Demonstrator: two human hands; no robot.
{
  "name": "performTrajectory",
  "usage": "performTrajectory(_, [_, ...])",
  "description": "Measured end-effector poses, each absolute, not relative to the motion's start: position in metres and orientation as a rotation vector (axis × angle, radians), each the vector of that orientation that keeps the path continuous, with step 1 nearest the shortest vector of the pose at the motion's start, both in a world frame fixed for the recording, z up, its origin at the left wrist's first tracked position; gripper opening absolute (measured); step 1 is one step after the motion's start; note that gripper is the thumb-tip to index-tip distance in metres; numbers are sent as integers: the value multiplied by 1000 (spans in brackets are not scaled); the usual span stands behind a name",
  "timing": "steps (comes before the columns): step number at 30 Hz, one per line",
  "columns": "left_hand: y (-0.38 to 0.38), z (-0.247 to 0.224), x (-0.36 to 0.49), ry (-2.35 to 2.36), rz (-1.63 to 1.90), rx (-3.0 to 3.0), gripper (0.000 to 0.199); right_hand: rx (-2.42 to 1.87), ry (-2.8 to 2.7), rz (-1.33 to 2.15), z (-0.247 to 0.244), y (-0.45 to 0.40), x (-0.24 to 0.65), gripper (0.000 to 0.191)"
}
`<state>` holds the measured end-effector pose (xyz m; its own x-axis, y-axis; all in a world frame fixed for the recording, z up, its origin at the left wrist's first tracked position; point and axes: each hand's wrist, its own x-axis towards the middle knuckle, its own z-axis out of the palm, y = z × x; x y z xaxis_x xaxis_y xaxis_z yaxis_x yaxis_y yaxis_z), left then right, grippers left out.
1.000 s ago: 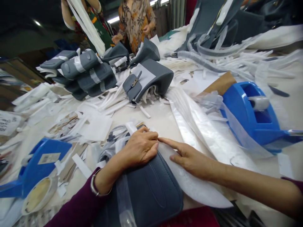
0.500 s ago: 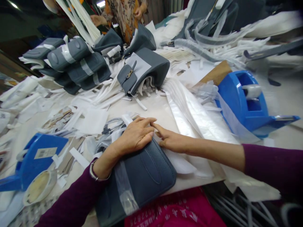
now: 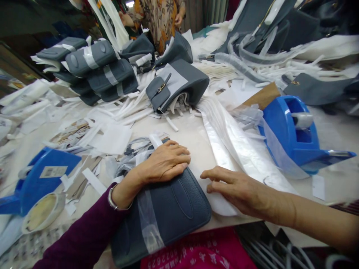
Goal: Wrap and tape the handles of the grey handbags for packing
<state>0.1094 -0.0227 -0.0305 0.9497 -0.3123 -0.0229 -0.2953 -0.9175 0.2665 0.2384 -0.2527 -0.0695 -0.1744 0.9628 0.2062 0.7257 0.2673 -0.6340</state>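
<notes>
A dark blue handbag (image 3: 168,213) with a strip of clear film around it lies at the near table edge. My left hand (image 3: 165,160) lies over its upper edge, fingers curled onto the leather and gripping it. To the right of the bag hovers my right hand (image 3: 238,190), its fingers apart and holding nothing. Above the left hand, grey straps (image 3: 134,149) with white wrapping emerge at the bag's top. My left fingertips are partly hidden behind the bag's edge.
Blue tape dispensers (image 3: 291,130) (image 3: 47,175) stand at right and left. A round tub (image 3: 43,213) sits at lower left. Wrapped bag parts (image 3: 92,59) are stacked at back left, with another bag (image 3: 179,82) at centre. A person (image 3: 159,22) stands across the table.
My right hand has drawn back from beside my left hand, rightward and nearer to me, with fingers opening. My left hand stays on the handbag. The view has shifted slightly.
</notes>
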Motion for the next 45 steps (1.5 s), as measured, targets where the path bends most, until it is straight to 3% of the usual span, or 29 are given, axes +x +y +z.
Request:
performTrajectory(6, [-21,-27,106,-469,-88,2788,22,-1760,-1505,760,-69,-228,224,15])
performTrajectory(13, [-20,-26,107,-478,-131,2697,20,-1971,-917,1055,-78,-203,223,22])
performTrajectory(18, [-19,-28,110,-437,-182,2646,20,-2003,-852,919,-71,-241,209,24])
performTrajectory(24, [-18,-27,112,-429,-183,2626,18,-1735,-935,842,-68,-285,165,24])
performTrajectory(28, [-19,-28,114,-398,-166,2634,18,-1706,-941,753,-80,-277,148,36])
performTrajectory(35, [-23,-31,116,-416,-212,2686,17,-1761,-959,699,-87,-259,142,38])
performTrajectory(40, [-21,-29,115,-410,-199,2647,18,-1746,-889,663,-89,-277,157,26])
performTrajectory(45, [-19,-28,113,-407,-195,2630,18,-1810,-740,446,-94,-275,167,36])
